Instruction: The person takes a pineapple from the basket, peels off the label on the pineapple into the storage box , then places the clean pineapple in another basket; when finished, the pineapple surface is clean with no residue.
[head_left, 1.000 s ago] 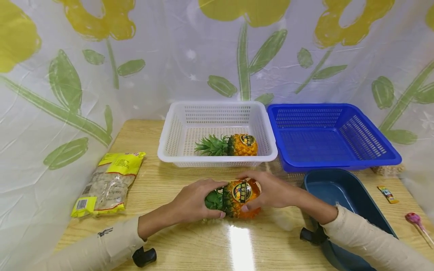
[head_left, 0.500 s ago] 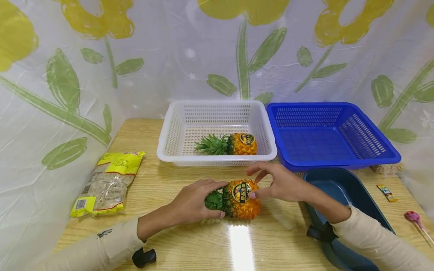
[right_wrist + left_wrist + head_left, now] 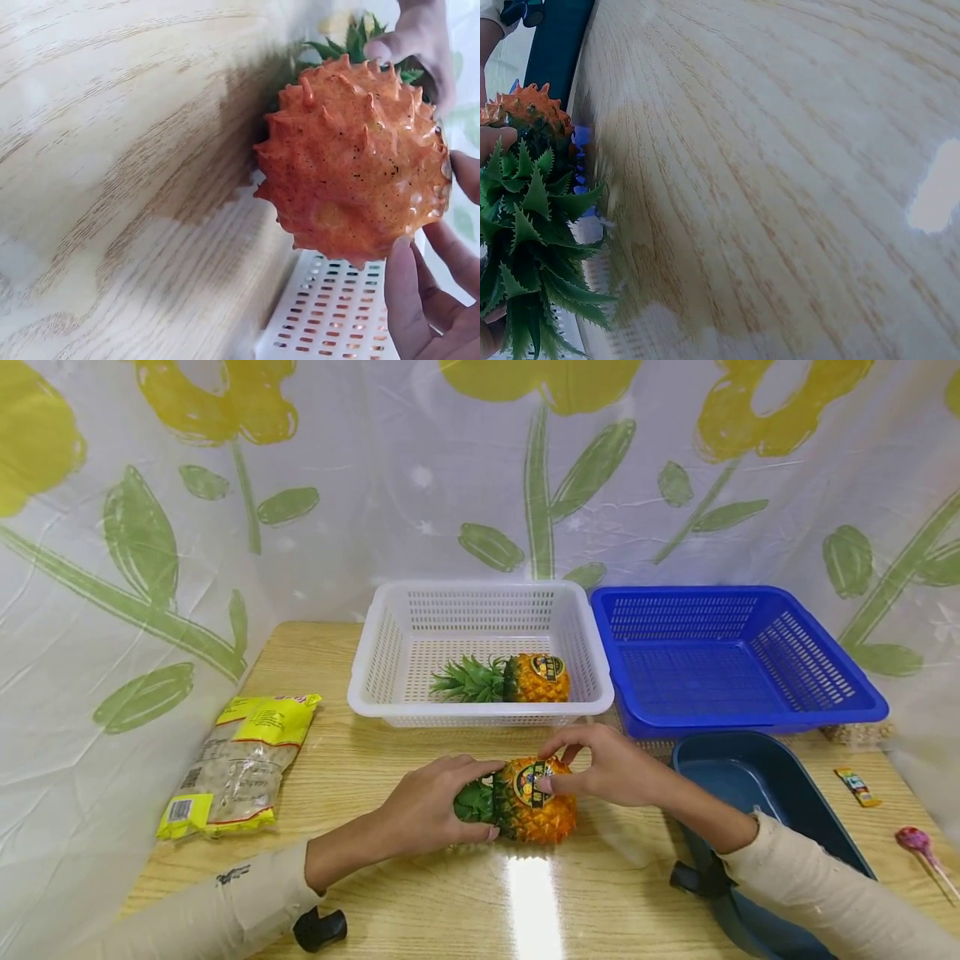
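Observation:
A small orange pineapple (image 3: 551,822) with a round black-and-gold label (image 3: 527,783) lies on its side above the table's middle, crown to the left. My left hand (image 3: 423,802) grips it by the green leafy crown (image 3: 536,232). With my right hand (image 3: 611,768) I hold the fruit's right part, thumb on the label and curled fingertips at the far side. The right wrist view has the spiky base (image 3: 345,165) close up, with that hand's fingers (image 3: 403,281) touching its edge. Another labelled pineapple (image 3: 540,681) lies in the white basket (image 3: 480,712).
A blue basket (image 3: 738,723) stands at the back right, beside the white one. A dark teal tray (image 3: 817,810) lies under my right forearm. At the left is a yellow-and-clear bag (image 3: 247,760). A small yellow packet (image 3: 857,787) and a lollipop (image 3: 915,841) lie far right.
My right hand has come off the fruit's right end, drawn slightly back to the right, then returned with its thumb on the label. The left hand and pineapple have stayed put.

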`<state>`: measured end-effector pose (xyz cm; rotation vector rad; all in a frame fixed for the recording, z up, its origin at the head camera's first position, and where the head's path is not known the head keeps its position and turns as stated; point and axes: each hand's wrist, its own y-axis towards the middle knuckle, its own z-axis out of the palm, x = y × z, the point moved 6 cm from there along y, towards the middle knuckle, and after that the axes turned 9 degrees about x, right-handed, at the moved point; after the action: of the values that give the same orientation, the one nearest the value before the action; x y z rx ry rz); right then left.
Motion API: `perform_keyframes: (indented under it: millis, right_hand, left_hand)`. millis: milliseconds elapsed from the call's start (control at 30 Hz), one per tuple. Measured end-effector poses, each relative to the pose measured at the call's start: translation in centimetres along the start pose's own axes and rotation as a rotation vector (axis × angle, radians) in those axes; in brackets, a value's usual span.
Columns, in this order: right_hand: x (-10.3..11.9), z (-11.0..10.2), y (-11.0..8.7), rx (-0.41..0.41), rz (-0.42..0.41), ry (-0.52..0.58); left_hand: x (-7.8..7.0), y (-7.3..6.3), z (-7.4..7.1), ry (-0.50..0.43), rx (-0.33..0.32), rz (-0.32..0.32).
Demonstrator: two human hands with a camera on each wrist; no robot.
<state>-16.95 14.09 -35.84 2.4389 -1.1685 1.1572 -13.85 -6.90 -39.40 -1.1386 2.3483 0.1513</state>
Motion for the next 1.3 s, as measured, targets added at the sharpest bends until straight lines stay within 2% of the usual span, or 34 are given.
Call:
perform_keyframes:
  millis: [433, 800, 1133, 1300]
  right_hand:
    - [0.05, -0.14, 0.26, 0.021, 0.015, 0.005]
    - [0.35, -0.17, 0.54, 0.039, -0.019, 0.026]
    - [0.78, -0.25, 0.85, 0.096, -0.035, 0.093]
    - [0.89, -0.12, 0.78, 0.141, -0.088, 0.220]
  left_hand:
    - [-0.14, 0.18, -0.07, -0.006, 0.000, 0.007]
    - [-0.12, 0.21, -0.22, -0.010, 0.000, 0.004]
    - [0.10, 0.04, -0.05, -0.016, 0.023, -0.009]
    - [0.05, 0.03, -0.04, -0.015, 0.017, -0.004]
